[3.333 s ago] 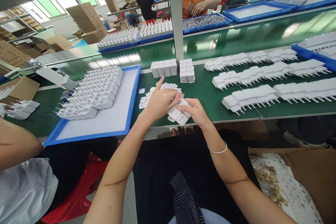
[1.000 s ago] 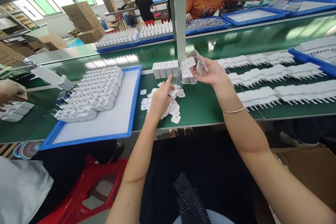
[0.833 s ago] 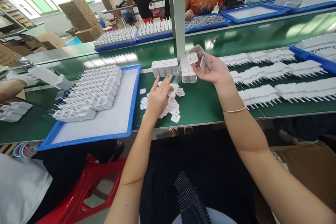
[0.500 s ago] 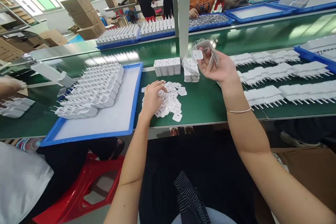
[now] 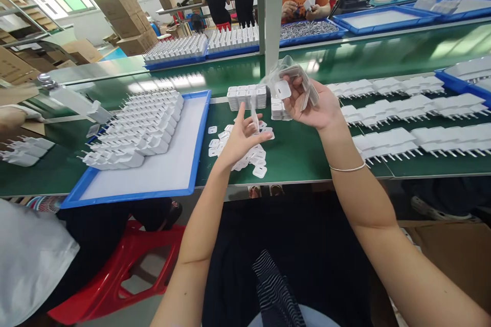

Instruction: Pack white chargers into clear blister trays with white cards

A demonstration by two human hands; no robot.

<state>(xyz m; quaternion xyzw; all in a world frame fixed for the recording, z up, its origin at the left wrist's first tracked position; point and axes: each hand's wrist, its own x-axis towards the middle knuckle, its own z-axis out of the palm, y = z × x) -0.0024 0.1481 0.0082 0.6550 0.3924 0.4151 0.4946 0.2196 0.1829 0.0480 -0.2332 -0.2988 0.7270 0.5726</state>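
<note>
White rounded-square cards [image 5: 283,90] and clear plastic film [image 5: 287,63] sit upper centre, my right hand [image 5: 324,108] curled around them, probably so nothing slips; left hand [image 5: 243,139]'s spread open near the loose white card pile [image 5: 258,156].

Yeah, no actual words or numbers can be made out here, sorry. Just a tiny dark mark is seen on the raised white card [image 5: 283,90], too small to be read, and the faint print on the stacked cardboard boxes [image 5: 125,10] is too blurry.
</note>
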